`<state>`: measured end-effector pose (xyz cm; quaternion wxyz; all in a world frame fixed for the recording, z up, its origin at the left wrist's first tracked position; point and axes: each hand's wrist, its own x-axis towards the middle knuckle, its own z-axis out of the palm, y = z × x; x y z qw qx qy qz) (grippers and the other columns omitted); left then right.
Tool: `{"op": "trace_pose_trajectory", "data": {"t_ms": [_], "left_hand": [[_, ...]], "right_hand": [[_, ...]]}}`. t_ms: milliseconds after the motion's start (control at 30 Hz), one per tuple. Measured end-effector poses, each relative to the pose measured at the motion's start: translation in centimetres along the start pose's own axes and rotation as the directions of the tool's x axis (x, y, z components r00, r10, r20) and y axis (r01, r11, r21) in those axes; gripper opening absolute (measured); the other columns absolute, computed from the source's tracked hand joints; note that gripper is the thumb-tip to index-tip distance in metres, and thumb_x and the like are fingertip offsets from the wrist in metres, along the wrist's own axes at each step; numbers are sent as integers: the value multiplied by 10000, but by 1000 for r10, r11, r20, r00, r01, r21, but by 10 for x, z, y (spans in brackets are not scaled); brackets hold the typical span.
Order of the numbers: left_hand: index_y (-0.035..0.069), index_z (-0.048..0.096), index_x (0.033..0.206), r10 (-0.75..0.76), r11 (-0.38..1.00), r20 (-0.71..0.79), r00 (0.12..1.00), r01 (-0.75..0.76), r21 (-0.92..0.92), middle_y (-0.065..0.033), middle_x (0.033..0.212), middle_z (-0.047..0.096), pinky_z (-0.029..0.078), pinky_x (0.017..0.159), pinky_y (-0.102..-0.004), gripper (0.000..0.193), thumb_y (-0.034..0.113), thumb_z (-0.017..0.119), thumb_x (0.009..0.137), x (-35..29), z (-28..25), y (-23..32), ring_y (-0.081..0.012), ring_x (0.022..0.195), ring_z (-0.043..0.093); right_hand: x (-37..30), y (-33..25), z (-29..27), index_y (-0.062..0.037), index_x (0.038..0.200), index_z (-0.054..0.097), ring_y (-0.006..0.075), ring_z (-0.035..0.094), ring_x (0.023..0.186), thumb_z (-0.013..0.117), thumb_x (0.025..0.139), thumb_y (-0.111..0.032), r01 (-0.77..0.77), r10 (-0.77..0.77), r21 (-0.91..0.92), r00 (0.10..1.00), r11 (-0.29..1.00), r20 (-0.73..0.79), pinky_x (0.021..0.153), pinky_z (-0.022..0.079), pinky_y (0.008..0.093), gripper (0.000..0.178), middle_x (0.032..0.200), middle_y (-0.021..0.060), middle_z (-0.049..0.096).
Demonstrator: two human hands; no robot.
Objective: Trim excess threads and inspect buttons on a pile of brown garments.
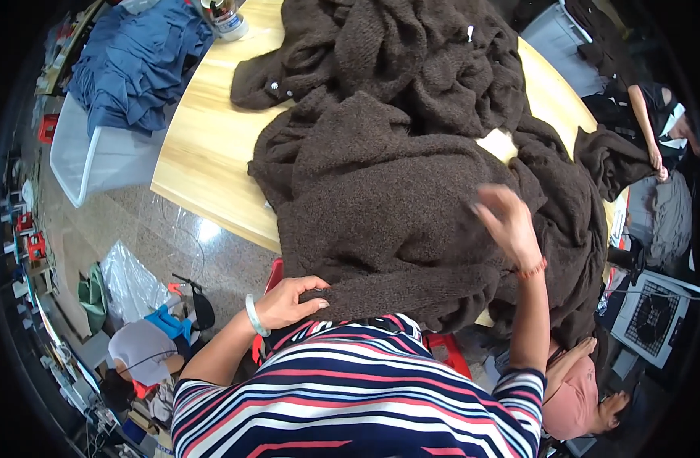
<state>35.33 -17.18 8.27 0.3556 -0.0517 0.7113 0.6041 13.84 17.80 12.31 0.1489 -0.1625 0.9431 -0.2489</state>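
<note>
A dark brown fuzzy knitted garment (pixel 396 198) lies spread over the table edge in front of me, its near edge against my striped shirt. At its near left corner, my left hand (pixel 293 301) pinches the ribbed edge between thumb and fingers. My right hand (pixel 510 229) is over the right part of the garment, fingers apart and slightly blurred, with nothing visible in it. Whether its fingertips touch the knit I cannot tell. More brown knitwear (pixel 411 53) is heaped on the far side, with small white spots on it.
The pale wooden table (pixel 205 153) has a jar (pixel 226 21) at its far left. A clear bin (pixel 109 164) holds blue cloth (pixel 140 61). At the right, a person's hand (pixel 657 162) holds brown knit. Another person in pink (pixel 571 393) sits near right; a fan (pixel 655 313) stands there.
</note>
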Motion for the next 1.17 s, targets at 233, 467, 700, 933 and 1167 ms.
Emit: {"op": "trace_pose_trajectory", "data": {"t_ms": [233, 467, 700, 933, 1167], "left_hand": [[-35, 629, 1058, 214, 976, -41, 976, -216, -33, -92, 914, 630, 476, 736, -271, 232, 63, 660, 851, -8, 5, 16, -146, 820, 590], [-17, 679, 1045, 235, 963, -396, 888, -267, -28, -93, 912, 646, 462, 713, -248, 244, -45, 624, 809, 0, -4, 31, -142, 807, 590], [-6, 642, 1114, 506, 863, -325, 799, -467, 193, -115, 1034, 659, 480, 879, -273, 266, -2, 654, 849, 71, -35, 127, -171, 995, 618], [-16, 614, 1100, 351, 879, 106, 930, -367, 306, -136, 1034, 677, 480, 865, -296, 332, 34, 700, 783, 138, -39, 117, -231, 969, 648], [-8, 646, 1064, 780, 482, -236, 580, -315, 818, -196, 1092, 660, 464, 957, -330, 470, -134, 459, 652, 198, -95, 192, -319, 1077, 629]], "right_hand": [[141, -55, 97, -59, 1256, 584, 322, 624, 1041, 765, 768, -221, 207, -201, -43, 974, 977, 104, 943, 477, 391, 545, 1095, 185, 657], [124, -56, 72, -61, 1305, 548, 289, 571, 1160, 755, 811, -267, 410, -404, 280, 911, 868, -81, 980, 459, 427, 574, 1264, 172, 588], [38, -102, 37, 14, 1287, 551, 238, 604, 1118, 775, 797, -322, 222, -660, 794, 699, 566, 275, 971, 463, 314, 635, 1208, 193, 635], [16, -28, -109, 34, 1176, 612, 153, 625, 987, 515, 959, -104, 249, -120, 595, 961, 764, -249, 917, 486, 269, 275, 1072, 94, 669], [-110, 167, -255, -23, 1411, 436, 316, 434, 1335, 421, 1031, -168, 471, -209, 795, 882, 381, -422, 1074, 424, 387, 408, 1471, 222, 385]]}}
